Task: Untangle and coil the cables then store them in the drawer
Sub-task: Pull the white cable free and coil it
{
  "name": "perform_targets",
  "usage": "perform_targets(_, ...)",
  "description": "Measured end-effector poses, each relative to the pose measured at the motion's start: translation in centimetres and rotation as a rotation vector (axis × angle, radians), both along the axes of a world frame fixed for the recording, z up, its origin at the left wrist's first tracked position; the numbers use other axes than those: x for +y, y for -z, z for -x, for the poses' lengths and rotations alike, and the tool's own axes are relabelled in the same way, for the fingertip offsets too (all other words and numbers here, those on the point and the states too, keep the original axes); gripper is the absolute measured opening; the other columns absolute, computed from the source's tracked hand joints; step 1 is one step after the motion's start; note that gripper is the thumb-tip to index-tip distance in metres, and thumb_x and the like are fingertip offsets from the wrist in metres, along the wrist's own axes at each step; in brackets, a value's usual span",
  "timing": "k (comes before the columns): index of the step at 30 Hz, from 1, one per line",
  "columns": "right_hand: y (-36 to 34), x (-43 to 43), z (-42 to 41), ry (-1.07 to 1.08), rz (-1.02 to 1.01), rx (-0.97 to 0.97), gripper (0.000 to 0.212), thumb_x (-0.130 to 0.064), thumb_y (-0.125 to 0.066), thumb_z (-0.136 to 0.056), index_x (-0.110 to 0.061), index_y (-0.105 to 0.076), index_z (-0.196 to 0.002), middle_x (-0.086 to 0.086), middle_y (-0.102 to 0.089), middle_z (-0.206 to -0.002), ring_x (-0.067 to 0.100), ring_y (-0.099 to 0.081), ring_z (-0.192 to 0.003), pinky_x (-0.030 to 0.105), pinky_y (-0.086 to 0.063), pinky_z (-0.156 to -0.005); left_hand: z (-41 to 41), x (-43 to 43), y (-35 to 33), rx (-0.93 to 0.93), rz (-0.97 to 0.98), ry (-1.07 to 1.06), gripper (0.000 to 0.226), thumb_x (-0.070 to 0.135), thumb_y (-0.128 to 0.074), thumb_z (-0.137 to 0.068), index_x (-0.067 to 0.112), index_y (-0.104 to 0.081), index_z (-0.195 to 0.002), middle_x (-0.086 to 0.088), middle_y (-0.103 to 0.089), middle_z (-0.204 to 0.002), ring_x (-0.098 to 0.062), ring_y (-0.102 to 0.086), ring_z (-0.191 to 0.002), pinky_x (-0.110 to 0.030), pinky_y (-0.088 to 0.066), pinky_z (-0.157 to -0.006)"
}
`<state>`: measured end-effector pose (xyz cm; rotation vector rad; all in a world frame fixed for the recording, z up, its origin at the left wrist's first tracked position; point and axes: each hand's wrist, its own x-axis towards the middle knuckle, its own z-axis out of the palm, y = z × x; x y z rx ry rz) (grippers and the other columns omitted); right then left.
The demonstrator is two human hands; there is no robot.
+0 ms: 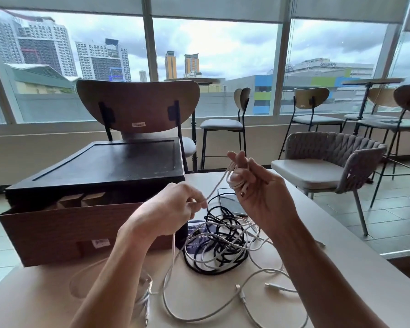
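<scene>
Above the table [341, 245], thin white cable [234, 184] coils round the right hand [258, 192].

My left arm [109, 280] and my right arm [305, 268] are both bare, with no cloth on them as far as I can see. My left grip [173, 209] is a bare hand. My right grip [258, 192] is a bare hand too, with a short, shiny thumbnail. A small dark spot sits by one fingertip; I cannot tell if it is a nail.
</scene>
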<state>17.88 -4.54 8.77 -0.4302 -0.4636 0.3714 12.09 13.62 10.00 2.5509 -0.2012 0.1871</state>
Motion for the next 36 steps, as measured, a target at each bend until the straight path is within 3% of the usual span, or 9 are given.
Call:
perform_targets(5,0.1,0.4,-0.1,0.158,0.066,-0.015,0.027,-0.005,-0.048,-0.092,0.009,-0.059,-0.113,0.014,-0.072,-0.111,0.01,-0.065,-0.069,0.022,-0.057,-0.073,0.7,-1.2,-0.5,0.128,-0.086,0.075,0.015,0.022,-0.059,-0.1,0.027,-0.072,-0.095,0.006,-0.069,-0.075,-0.004,-0.064,-0.062,-0.028,-0.057,-0.07)
perform_targets(10,0.5,1.0,0.2,0.362,0.368,-0.184,0.024,-0.003,-0.036,-0.104,-0.001,-0.057,-0.114,0.007,-0.076,-0.103,0.016,-0.073,-0.092,0.026,-0.055,-0.083,1.7,-1.0,-1.5,0.135,-0.203,0.056,0.022,0.008,-0.056,-0.099,0.025,-0.065,-0.086,0.001,-0.071,-0.078,-0.008,-0.069,-0.07,-0.024,-0.055,-0.063)
perform_targets(13,0.7,1.7,0.5,0.463,0.584,-0.362,0.027,-0.003,-0.031,-0.106,-0.012,-0.056,-0.106,0.005,-0.076,-0.101,0.019,-0.071,-0.102,0.029,-0.051,-0.093,2.1,-0.9,-1.9,0.096,-0.255,0.03,0.027,0.008,-0.058,-0.097,0.027,-0.062,-0.078,0.003,-0.069,-0.081,-0.013,-0.07,-0.076,-0.032,-0.061,-0.073)
perform_targets(17,1.5,2.2,0.7,0.604,0.899,-0.58,0.026,-0.006,-0.033,-0.107,-0.021,-0.052,-0.098,-0.003,-0.073,-0.1,0.006,-0.07,-0.098,0.018,-0.047,-0.09,2.9,-1.1,-2.8,0.021,-0.306,0.122,0.024,0.012,-0.062,-0.094,0.029,-0.064,-0.078,0.009,-0.066,-0.081,-0.01,-0.064,-0.079,-0.032,-0.056,-0.076)
perform_targets(20,2.4,2.0,0.6,0.608,1.117,-0.727,0.017,-0.013,-0.034,-0.108,-0.021,-0.049,-0.11,-0.006,-0.069,-0.078,0.0,-0.064,-0.072,0.016,-0.047,-0.073,3.4,-0.6,-3.8,-0.142,-0.222,0.205,0.018,0.014,-0.064,-0.095,0.025,-0.068,-0.081,0.011,-0.066,-0.077,-0.005,-0.062,-0.076,-0.018,-0.048,-0.066)
perform_targets(22,2.7,2.2,0.7,0.498,1.08,-0.682,0.022,-0.014,-0.033,-0.109,-0.014,-0.055,-0.105,-0.004,-0.062,-0.062,0.006,-0.053,-0.053,0.02,-0.043,-0.057,3.3,0.0,-4.0,-0.224,-0.15,0.2,0.015,0.021,-0.067,-0.095,0.025,-0.069,-0.081,0.012,-0.067,-0.073,-0.003,-0.061,-0.073,-0.015,-0.045,-0.064)
perform_targets(25,2.4,2.3,0.8,0.404,1.003,-0.659,0.037,-0.016,-0.03,-0.109,-0.017,-0.06,-0.088,-0.009,-0.048,-0.05,0.008,-0.042,-0.05,0.025,-0.041,-0.059,2.7,1.1,-3.8,-0.315,-0.052,0.144,0.012,0.024,-0.069,-0.092,0.027,-0.07,-0.081,0.014,-0.068,-0.074,-0.002,-0.061,-0.072,-0.014,-0.044,-0.064)
perform_targets(29,1.6,1.7,0.9,0.249,0.882,-0.641,0.049,-0.027,-0.026,-0.109,0.006,-0.062,-0.115,-0.008,-0.041,-0.052,0.007,-0.038,-0.048,0.039,-0.045,-0.071,1.7,1.7,-3.1,-0.466,0.104,0.031,0.013,0.023,-0.07,-0.092,0.028,-0.069,-0.08,0.017,-0.068,-0.071,-0.001,-0.064,-0.07,-0.01,-0.044,-0.063)
perform_targets(36,0.5,0.8,0.9,0.038,0.701,-0.643,0.04,-0.024,-0.037,-0.105,0.007,-0.062,-0.107,-0.005,-0.034,-0.056,0.011,-0.027,-0.047,0.031,-0.042,-0.063,0.5,1.4,-1.9,-0.599,0.283,-0.121,0.015,0.021,-0.068,-0.093,0.022,-0.068,-0.078,0.026,-0.064,-0.064,-0.001,-0.057,-0.055,-0.009,-0.041,-0.051)
